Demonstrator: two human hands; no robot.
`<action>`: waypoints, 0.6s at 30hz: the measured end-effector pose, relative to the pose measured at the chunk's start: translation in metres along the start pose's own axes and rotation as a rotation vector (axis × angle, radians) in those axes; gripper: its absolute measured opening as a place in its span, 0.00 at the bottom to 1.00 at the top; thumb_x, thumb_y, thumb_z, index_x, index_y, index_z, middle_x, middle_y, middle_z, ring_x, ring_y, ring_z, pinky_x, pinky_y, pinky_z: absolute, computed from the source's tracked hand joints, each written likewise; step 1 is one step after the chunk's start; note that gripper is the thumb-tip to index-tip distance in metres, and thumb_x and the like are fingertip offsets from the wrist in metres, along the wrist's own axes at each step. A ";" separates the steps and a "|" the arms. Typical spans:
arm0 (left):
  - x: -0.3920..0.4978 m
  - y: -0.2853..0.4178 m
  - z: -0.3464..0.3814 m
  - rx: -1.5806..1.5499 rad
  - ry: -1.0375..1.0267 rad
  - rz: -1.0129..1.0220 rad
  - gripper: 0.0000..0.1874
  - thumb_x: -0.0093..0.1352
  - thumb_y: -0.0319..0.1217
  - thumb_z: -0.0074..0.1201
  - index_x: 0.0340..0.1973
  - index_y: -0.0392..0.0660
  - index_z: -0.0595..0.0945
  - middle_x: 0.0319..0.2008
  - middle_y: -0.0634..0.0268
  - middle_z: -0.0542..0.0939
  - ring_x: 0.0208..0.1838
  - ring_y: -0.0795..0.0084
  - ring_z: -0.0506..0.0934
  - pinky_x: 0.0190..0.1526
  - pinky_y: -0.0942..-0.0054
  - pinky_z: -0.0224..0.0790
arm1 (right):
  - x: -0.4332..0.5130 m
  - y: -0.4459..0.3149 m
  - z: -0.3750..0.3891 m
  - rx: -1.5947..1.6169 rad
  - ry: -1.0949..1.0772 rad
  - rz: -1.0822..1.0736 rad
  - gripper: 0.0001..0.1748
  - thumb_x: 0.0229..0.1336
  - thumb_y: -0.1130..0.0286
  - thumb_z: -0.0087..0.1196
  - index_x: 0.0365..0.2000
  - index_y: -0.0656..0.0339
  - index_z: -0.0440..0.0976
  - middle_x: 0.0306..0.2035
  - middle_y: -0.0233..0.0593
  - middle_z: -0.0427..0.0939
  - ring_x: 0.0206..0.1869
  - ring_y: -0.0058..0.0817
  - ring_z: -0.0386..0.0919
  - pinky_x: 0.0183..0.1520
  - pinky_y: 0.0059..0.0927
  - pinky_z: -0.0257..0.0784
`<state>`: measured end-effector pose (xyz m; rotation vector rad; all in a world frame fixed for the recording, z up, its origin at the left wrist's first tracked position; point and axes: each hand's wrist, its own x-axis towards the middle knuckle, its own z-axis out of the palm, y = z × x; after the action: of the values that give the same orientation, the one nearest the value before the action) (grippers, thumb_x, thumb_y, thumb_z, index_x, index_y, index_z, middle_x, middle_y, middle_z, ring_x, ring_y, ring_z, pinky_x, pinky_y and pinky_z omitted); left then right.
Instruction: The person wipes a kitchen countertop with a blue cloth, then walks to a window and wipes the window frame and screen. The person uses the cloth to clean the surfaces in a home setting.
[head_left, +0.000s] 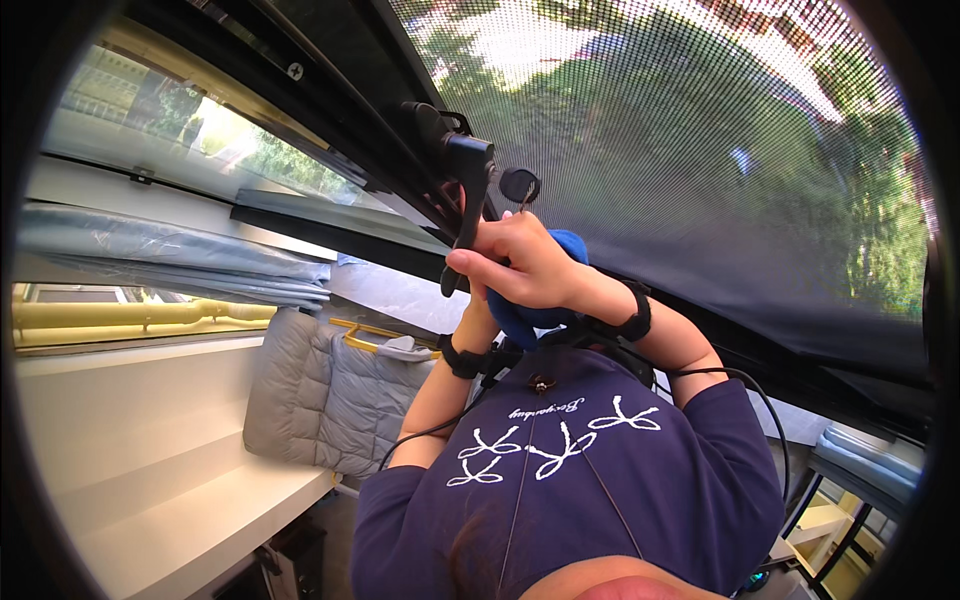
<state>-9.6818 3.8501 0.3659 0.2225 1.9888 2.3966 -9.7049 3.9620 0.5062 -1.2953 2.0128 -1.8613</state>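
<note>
My right hand (529, 262) is curled at a black window handle (469, 202), its thumb lying across the lower part of the lever. Bunched behind and below that hand is a blue cloth (516, 321); which hand holds it cannot be told. My left hand (480, 298) comes up from the left, mostly hidden behind the right hand and the handle. The handle is mounted on a black window frame (352, 112). Just right of the lever hangs a round black piece (520, 185). Both wrists wear black bands.
Mesh screen (712, 187) fills the upper right, with trees beyond. Folded blue-grey curtain or blind fabric (172, 244) hangs at left. A grey quilted garment or cover (300, 397) hangs by a yellow hanger (360, 337) beside a cream ledge (187, 510). A black cable (772, 412) loops by my right arm.
</note>
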 end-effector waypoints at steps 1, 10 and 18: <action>0.000 -0.001 0.001 0.005 0.002 -0.004 0.24 0.75 0.30 0.50 0.66 0.38 0.71 0.63 0.47 0.76 0.64 0.62 0.76 0.59 0.66 0.71 | 0.001 0.000 -0.001 0.001 -0.013 -0.006 0.21 0.70 0.62 0.53 0.22 0.62 0.78 0.14 0.31 0.77 0.19 0.27 0.78 0.25 0.28 0.71; 0.010 -0.003 0.004 0.042 0.006 -0.003 0.24 0.75 0.29 0.50 0.66 0.38 0.71 0.64 0.47 0.76 0.65 0.61 0.76 0.59 0.66 0.71 | 0.016 -0.008 -0.008 -0.023 -0.172 0.226 0.28 0.71 0.51 0.49 0.18 0.59 0.78 0.14 0.28 0.78 0.25 0.28 0.79 0.42 0.31 0.71; 0.008 -0.003 0.005 0.060 0.015 -0.004 0.24 0.74 0.29 0.49 0.66 0.38 0.71 0.64 0.47 0.75 0.65 0.60 0.76 0.60 0.65 0.70 | 0.003 -0.004 -0.003 0.042 -0.042 0.138 0.22 0.71 0.58 0.52 0.24 0.63 0.77 0.15 0.32 0.78 0.19 0.28 0.76 0.30 0.30 0.69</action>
<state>-9.6898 3.8561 0.3644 0.2025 2.0675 2.3456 -9.7071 3.9631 0.5119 -1.1436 1.9766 -1.7898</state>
